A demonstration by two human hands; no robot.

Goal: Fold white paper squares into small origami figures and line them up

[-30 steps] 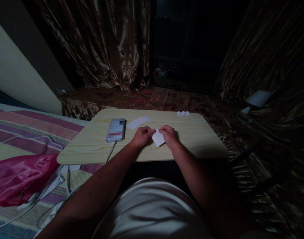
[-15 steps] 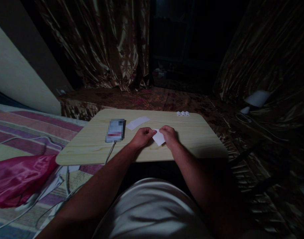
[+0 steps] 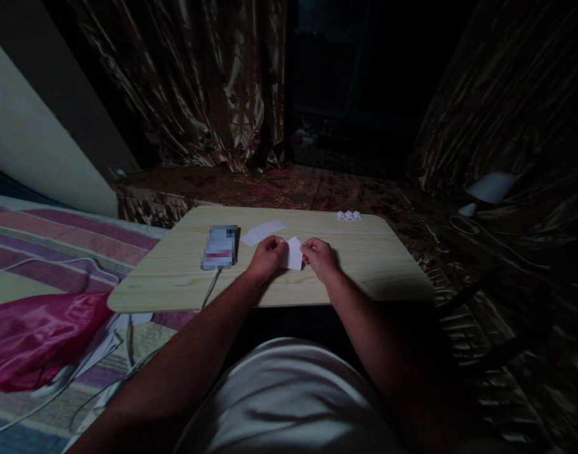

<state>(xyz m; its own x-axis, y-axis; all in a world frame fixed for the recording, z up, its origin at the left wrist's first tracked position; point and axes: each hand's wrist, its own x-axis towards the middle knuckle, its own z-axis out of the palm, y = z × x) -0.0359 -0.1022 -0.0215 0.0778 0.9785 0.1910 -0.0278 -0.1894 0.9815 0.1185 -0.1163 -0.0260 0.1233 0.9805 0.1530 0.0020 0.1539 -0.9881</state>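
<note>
A small white piece of paper [image 3: 294,255] is held over the wooden table between my two hands, its top edge coming to a point. My left hand [image 3: 268,253] pinches its left side with thumb and fingers. On the opposite side, my right hand [image 3: 319,255] is closed on the paper's right edge. Just beyond my left hand lie white paper sheets [image 3: 261,232], flat and overlapping. Three little folded white paper pieces [image 3: 348,215] sit in a row by the table's far edge.
On the left of the table [image 3: 166,277] lies a pixelated phone-like device [image 3: 219,247] with a white cable [image 3: 210,289]. A striped bed with a pink satin cloth [image 3: 43,337] stands to the left. A white lamp [image 3: 491,187] is at the right, near dark curtains.
The paper has turned between my hands, from slanting with a corner toward me to standing with its pointed edge away. My left hand has shifted slightly up and left.
</note>
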